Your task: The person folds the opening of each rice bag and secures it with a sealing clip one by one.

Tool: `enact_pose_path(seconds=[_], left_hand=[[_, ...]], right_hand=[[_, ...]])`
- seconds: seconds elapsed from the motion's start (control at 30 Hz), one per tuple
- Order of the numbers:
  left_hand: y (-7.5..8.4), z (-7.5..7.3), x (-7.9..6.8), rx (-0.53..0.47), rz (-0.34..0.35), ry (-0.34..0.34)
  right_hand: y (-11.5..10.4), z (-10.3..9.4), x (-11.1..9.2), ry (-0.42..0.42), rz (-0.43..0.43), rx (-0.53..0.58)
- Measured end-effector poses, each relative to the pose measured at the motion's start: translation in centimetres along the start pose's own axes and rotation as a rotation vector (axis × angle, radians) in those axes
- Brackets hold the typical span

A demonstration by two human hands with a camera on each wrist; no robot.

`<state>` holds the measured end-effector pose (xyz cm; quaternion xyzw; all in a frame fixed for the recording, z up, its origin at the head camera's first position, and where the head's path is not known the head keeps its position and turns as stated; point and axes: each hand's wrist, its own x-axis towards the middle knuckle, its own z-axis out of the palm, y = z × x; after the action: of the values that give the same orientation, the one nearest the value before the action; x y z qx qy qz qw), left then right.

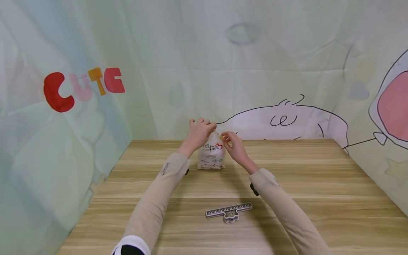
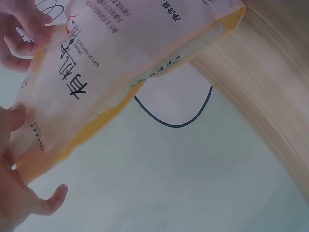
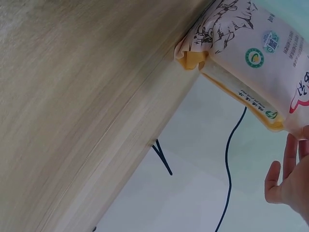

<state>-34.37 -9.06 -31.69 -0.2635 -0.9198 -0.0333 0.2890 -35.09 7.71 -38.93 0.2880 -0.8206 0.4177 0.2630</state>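
A pale printed food bag (image 1: 211,156) with yellow side folds stands upright near the table's back edge. At its upper left, my left hand (image 1: 200,133) pinches the top of the bag; the left wrist view shows this thumb and finger on the bag (image 2: 104,58), with another finger sticking out. My right hand (image 1: 235,145) pinches the upper right edge. In the right wrist view the right hand (image 3: 294,179) has its fingertips at the bag's corner (image 3: 260,63), below a red heart print. The bag's top edge is partly hidden behind the left fingers.
A long clip (image 1: 229,211) with a piano-key pattern lies on the wooden table (image 1: 178,226), between my forearms and nearer to me than the bag. A printed cloth backdrop (image 1: 178,88) rises behind the table and along both sides.
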Motion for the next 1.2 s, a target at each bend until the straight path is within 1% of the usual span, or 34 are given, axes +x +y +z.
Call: enact_pose_path(seconds=[0.23, 0.37, 0.5, 0.67, 0.77, 0.87, 0.97, 1.07, 1.2], left_hand=[[0.1, -0.3, 0.1, -0.033, -0.005, -0.019], [0.1, -0.5, 0.1, -0.050, -0.009, -0.022], [0.1, -0.4, 0.2, -0.055, -0.012, -0.018], [0.0, -0.2, 0.1, -0.048, -0.009, -0.019], [0.0, -0.2, 0.1, -0.040, -0.005, -0.016], [0.1, -0.2, 0.0, -0.041, -0.005, -0.011], [0.1, -0.2, -0.1, -0.049, -0.004, -0.007], [0.2, -0.3, -0.1, -0.050, 0.001, -0.003], [0.3, -0.3, -0.2, -0.050, 0.012, 0.002]], right_hand=[[-0.2, -0.7, -0.1, -0.037, 0.068, 0.006], [-0.3, -1.3, -0.1, -0.051, 0.074, 0.004], [-0.4, -2.0, -0.4, -0.062, 0.043, 0.012], [-0.7, -2.9, -1.2, -0.103, 0.002, -0.004], [-1.1, -3.2, -2.1, -0.141, -0.024, -0.041], [-1.6, -3.4, -3.3, -0.192, -0.069, -0.072], [-2.2, -3.5, -4.5, -0.247, -0.116, -0.071], [-2.7, -3.7, -5.6, -0.296, -0.141, -0.062], [-3.0, -4.2, -6.9, -0.333, -0.177, -0.075]])
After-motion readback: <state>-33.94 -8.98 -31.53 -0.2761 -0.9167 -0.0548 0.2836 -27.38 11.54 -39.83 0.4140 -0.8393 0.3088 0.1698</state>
